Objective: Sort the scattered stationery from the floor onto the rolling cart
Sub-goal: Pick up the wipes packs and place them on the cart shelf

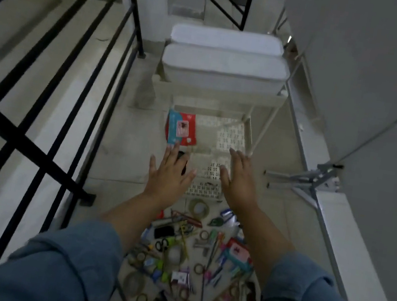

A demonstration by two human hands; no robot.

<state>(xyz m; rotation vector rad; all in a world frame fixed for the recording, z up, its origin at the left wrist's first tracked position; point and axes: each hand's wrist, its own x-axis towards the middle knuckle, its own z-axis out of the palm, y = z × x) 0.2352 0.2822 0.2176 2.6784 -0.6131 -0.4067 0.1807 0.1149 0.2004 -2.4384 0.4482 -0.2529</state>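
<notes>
Two hands, left [169, 171] and right [239, 179], spread flat mid-frame over white cart [230, 139]; stationery pile [190, 258] on floor, lower centre.

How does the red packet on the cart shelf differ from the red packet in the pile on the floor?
Place: the cart packet lies on the cart's perforated shelf, while the floor packet lies on the tiles, not yet sorted.
Surroundings: the cart packet has bare shelf beside it, while the floor packet is crowded by pens and other stationery.
Shared: both look red and teal with a pink label.
</notes>
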